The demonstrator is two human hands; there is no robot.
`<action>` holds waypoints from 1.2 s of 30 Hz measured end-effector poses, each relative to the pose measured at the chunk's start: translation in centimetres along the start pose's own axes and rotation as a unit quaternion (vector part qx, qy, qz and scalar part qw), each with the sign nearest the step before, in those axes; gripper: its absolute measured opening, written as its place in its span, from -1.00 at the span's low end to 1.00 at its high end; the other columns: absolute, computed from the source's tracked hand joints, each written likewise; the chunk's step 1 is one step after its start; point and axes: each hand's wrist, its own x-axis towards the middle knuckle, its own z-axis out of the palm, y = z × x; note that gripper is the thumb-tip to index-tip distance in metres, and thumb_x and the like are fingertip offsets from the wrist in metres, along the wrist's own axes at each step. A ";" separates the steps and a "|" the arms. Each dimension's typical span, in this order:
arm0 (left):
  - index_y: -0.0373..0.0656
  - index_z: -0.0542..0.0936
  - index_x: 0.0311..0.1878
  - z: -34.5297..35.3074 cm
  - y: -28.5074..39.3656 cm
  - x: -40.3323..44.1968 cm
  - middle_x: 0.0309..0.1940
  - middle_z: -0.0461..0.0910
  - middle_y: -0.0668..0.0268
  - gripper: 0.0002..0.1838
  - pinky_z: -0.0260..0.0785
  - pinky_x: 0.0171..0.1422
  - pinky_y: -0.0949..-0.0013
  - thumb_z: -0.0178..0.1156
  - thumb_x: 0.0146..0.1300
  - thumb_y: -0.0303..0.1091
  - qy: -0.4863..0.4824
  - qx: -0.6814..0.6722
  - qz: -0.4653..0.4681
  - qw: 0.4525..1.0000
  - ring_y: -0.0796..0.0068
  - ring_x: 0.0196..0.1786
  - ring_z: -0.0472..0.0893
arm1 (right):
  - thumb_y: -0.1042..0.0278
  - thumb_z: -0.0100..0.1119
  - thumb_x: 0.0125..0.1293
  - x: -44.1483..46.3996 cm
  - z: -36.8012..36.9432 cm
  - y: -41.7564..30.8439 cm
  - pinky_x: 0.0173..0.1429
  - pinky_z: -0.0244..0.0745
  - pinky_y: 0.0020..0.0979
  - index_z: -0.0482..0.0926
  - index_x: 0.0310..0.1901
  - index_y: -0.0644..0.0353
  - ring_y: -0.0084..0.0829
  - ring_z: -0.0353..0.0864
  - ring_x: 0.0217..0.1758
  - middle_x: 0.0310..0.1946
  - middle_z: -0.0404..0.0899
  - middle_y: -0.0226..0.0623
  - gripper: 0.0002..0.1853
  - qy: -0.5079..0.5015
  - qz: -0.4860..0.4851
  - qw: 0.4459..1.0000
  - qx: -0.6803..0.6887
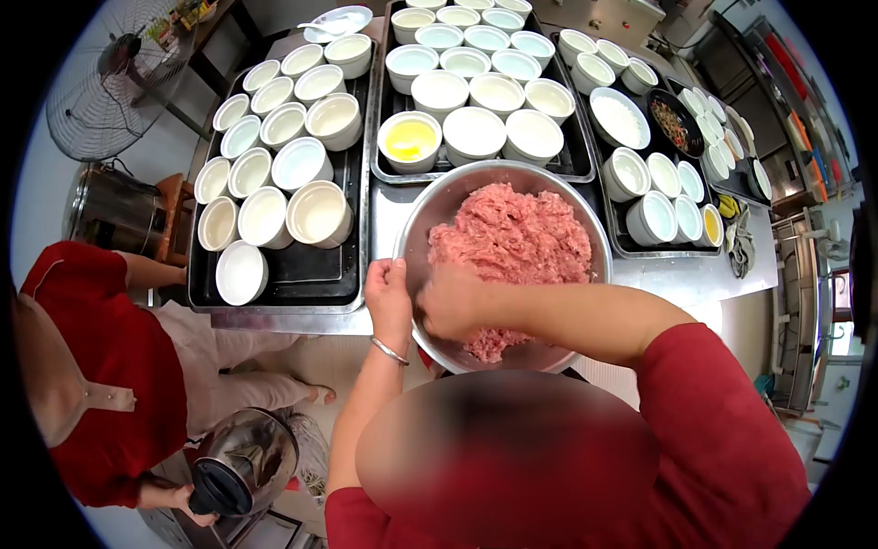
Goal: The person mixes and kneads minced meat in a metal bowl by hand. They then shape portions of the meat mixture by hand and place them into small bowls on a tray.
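Left hand (pixel 389 285), fingers nearly closed, grips the bowl (pixel 599 240) at nine o'clock; right hand (pixel 450 302), blurred, curls beside meat (pixel 517 233) at eight, hold unclear.

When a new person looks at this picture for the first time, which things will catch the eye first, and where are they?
Probably the large metal bowl of pink minced meat at the table's front, the left hand at its rim and the right hand inside. Next, perhaps, the bright yellow content of one white cup just behind the bowl, slightly left.
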 end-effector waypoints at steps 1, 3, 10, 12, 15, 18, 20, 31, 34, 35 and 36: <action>-0.22 0.39 -0.42 -0.1 -0.2 0.1 -0.59 0.29 0.53 -0.83 0.09 -0.47 0.62 0.02 0.21 -0.34 0.000 0.006 0.002 1.000 0.74 -0.52 0.19 | 0.22 -0.04 -0.10 -0.2 3.7 0.9 -0.01 0.27 -0.13 0.57 -0.59 0.13 -0.22 0.54 -0.46 -0.61 0.53 -0.15 -0.77 0.102 -0.125 0.987 -0.022; -0.23 0.39 -0.43 -0.1 -0.2 0.3 -0.61 0.28 0.54 -0.84 0.08 -0.49 0.61 0.03 0.21 -0.35 0.001 0.007 0.007 1.000 0.74 -0.54 0.18 | 0.23 -0.01 -0.11 -5.2 3.1 1.6 0.30 -0.19 -0.07 0.55 -0.62 0.10 -0.27 0.49 -0.16 -0.46 0.56 -0.28 -0.82 0.028 -0.262 0.956 -0.129; -0.27 0.39 -0.39 0.0 0.8 -0.3 -0.64 0.29 0.43 -0.83 0.11 -0.53 0.54 -0.01 0.23 -0.36 -0.010 0.171 0.070 0.983 0.70 -0.57 0.21 | -0.03 -0.12 0.12 -9.9 5.9 11.6 0.26 -0.08 -0.07 0.49 -0.10 -0.18 -0.33 0.10 0.26 0.21 0.16 -0.41 -0.65 0.069 -0.293 0.943 -0.144; -0.28 0.39 -0.39 0.0 0.8 -0.2 -0.63 0.29 0.43 -0.84 0.12 -0.51 0.54 -0.01 0.22 -0.37 -0.014 0.159 0.086 0.983 0.69 -0.56 0.22 | -0.06 -0.19 0.18 -7.7 5.9 11.8 0.27 -0.09 -0.09 0.43 0.02 -0.24 -0.32 0.03 0.31 0.29 0.02 -0.39 -0.60 0.037 -0.259 0.952 -0.157; -0.28 0.38 -0.40 0.0 0.5 -0.2 -0.63 0.28 0.45 -0.84 0.12 -0.50 0.55 0.00 0.22 -0.37 -0.014 0.140 0.085 0.986 0.69 -0.55 0.21 | -0.05 -0.17 0.18 -5.1 6.0 9.6 0.28 -0.08 -0.09 0.37 0.08 -0.21 -0.34 -0.03 0.33 0.32 -0.08 -0.38 -0.56 -0.018 -0.134 0.982 -0.131; -0.27 0.38 -0.41 0.0 0.1 0.2 -0.63 0.27 0.46 -0.84 0.12 -0.50 0.56 0.00 0.22 -0.37 -0.005 0.119 0.087 0.989 0.70 -0.55 0.20 | 0.00 -0.07 0.15 -7.5 3.4 7.9 0.15 0.10 -0.04 0.44 0.01 -0.13 -0.33 0.04 0.29 0.30 -0.05 -0.35 -0.61 0.021 -0.149 0.984 -0.096; -0.27 0.38 -0.41 0.0 0.3 0.0 -0.64 0.27 0.46 -0.84 0.11 -0.49 0.56 0.00 0.22 -0.38 0.001 0.112 0.081 0.990 0.70 -0.55 0.20 | 0.09 -0.04 0.15 -9.3 -1.5 7.4 0.15 0.16 -0.10 0.43 0.03 -0.08 -0.27 0.16 0.23 0.25 0.09 -0.28 -0.62 -0.024 -0.138 0.987 -0.083; -0.20 0.36 -0.43 0.1 0.2 0.1 -0.58 0.24 0.52 -0.85 0.08 -0.46 0.63 0.02 0.22 -0.38 -0.009 0.065 0.063 0.996 0.75 -0.51 0.17 | -0.12 -0.02 0.10 1.7 -3.4 15.2 0.11 0.23 -0.39 0.51 -0.08 0.22 -0.31 0.41 0.00 -0.05 0.46 -0.14 -0.44 0.048 0.134 0.887 0.440; -0.21 0.36 -0.44 0.5 1.0 0.4 -0.58 0.26 0.52 -0.85 0.09 -0.46 0.63 0.02 0.22 -0.37 0.002 0.086 0.084 0.993 0.75 -0.51 0.17 | -0.18 0.04 -0.02 4.4 -4.0 11.1 0.00 0.30 -0.36 0.55 -0.15 0.19 -0.32 0.46 -0.09 -0.12 0.52 -0.20 -0.42 -0.095 0.057 0.945 0.308; -0.22 0.37 -0.45 0.4 0.6 0.5 -0.59 0.28 0.51 -0.84 0.10 -0.45 0.63 0.03 0.22 -0.37 -0.003 0.069 0.062 0.996 0.74 -0.51 0.18 | -0.14 0.05 -0.02 3.7 -4.5 9.2 -0.04 0.33 -0.35 0.57 -0.19 0.16 -0.29 0.47 -0.12 -0.16 0.54 -0.20 -0.47 -0.132 -0.023 0.962 0.240; -0.21 0.37 -0.46 0.0 0.3 0.7 -0.59 0.28 0.51 -0.83 0.10 -0.45 0.64 0.03 0.22 -0.37 -0.013 0.059 0.049 0.997 0.75 -0.52 0.18 | -0.10 0.06 -0.03 2.0 -5.2 7.2 -0.08 0.35 -0.33 0.59 -0.23 0.13 -0.26 0.48 -0.16 -0.21 0.56 -0.21 -0.53 -0.165 -0.101 0.966 0.169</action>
